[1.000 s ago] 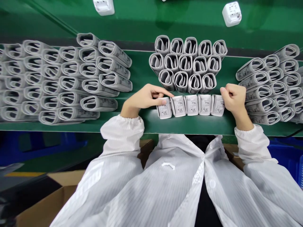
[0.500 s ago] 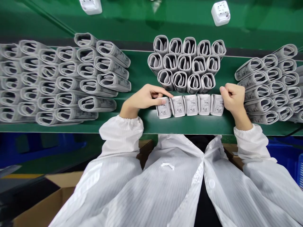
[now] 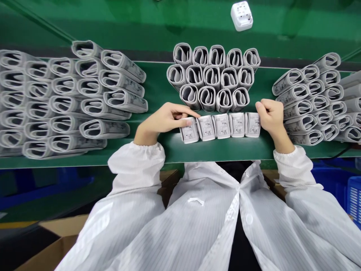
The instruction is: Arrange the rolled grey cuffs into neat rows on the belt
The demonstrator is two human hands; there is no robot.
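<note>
Several folded printed paper bundles (image 3: pixel 222 126) lie side by side in a row near the front edge of the green work surface (image 3: pixel 214 150). My left hand (image 3: pixel 170 119) is at the row's left end, index finger stretched over the top edge and thumb on the leftmost bundle, fingers apart. At the right end, my right hand (image 3: pixel 270 114) is curled closed against the last bundle; nothing shows inside its fingers. Just behind the row stands a stack of rolled paper bundles (image 3: pixel 212 77), their looped ends facing me.
Larger stacks of folded papers stand at the left (image 3: pixel 66 101) and right (image 3: pixel 318 99). A white socket-like block (image 3: pixel 241 16) sits at the back on the green belt (image 3: pixel 197 22). Below the front edge are an open cardboard box (image 3: pixel 53 248) and a blue crate (image 3: pixel 354 199).
The view has shifted slightly, so most things appear further left. One white block at the back left has left the frame. Both hands keep the same pose at the row's ends.
</note>
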